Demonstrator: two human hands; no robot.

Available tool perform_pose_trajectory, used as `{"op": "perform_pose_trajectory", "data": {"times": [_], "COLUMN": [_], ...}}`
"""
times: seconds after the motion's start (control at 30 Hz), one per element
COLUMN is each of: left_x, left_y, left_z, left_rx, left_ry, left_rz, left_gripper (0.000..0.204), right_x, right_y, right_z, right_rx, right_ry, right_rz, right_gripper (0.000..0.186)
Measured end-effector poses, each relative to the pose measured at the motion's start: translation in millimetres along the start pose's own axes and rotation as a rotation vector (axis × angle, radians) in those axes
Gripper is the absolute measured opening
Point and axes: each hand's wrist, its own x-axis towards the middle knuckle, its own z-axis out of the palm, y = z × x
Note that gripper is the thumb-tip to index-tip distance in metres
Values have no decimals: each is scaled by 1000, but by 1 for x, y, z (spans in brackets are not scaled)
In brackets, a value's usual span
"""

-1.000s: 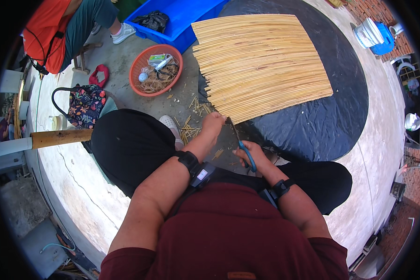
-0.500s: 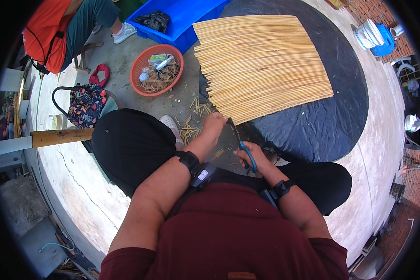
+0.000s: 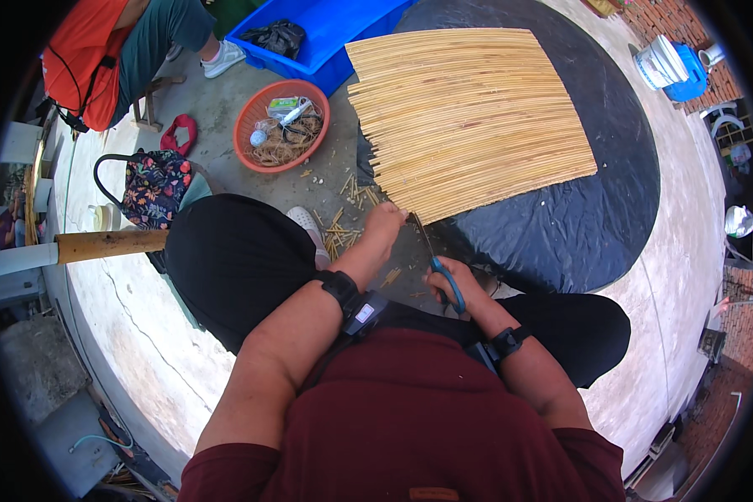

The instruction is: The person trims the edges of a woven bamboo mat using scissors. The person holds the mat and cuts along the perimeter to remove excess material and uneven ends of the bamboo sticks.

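A mat of straw-coloured stalks [image 3: 477, 117] lies flat, its left ends uneven. At its near left corner my left hand [image 3: 383, 227] is closed in a pinch on the edge of the mat. My right hand [image 3: 453, 283] grips a pair of scissors [image 3: 449, 284] by its blue handles. The narrow blades point away from me and reach the same corner, close to my left fingertips. Whether the blades are apart is too small to tell. Short cut stalk pieces [image 3: 336, 236] lie scattered on the floor to the left of my left hand.
Beneath the mat is a round surface covered in black plastic [image 3: 552, 234]. An orange basket [image 3: 244, 142] with fibres and small items stands beyond my left knee. Behind it are a blue tray [image 3: 330, 71] and a seated person [image 3: 163, 50]. A flowered bag [image 3: 155, 188] sits at left.
The scissors and my right hand have shifted slightly to the right and toward me. My left hand and the mat look almost the same.
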Motion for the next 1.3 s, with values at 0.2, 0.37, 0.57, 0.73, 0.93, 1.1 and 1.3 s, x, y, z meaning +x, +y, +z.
{"op": "perform_pose_trajectory", "data": {"times": [0.2, 0.37, 0.57, 0.73, 0.93, 1.1, 1.3], "left_x": [3, -1, -3, -5, -8, -4, -8], "left_y": [-2, 1, 4, 5, 9, 4, 7], "left_z": [2, 1, 1, 1, 1, -1, 2], "left_rx": [-22, -28, 2, 13, 1, 25, 0], "left_ry": [-3, -3, 7, -7, -17, -37, -27], "left_rz": [-12, 3, -13, -15, -22, -11, 3], "left_gripper": [7, 7, 7, 7, 7, 8, 9], "right_x": [-1, 1, 1, 4, 1, -2, -1], "right_y": [-8, -6, -8, -8, -16, -14, -6], "right_z": [-1, -1, -1, 0, 0, -1, -2], "right_rx": [31, 65, 54, 70, -60, -25, 43], "right_ry": [-20, -26, -34, -15, 18, -28, -48], "right_rz": [13, 32, 63, 42, 53, 66, 77], "right_gripper": [15, 13, 13, 14, 14, 16, 18]}}
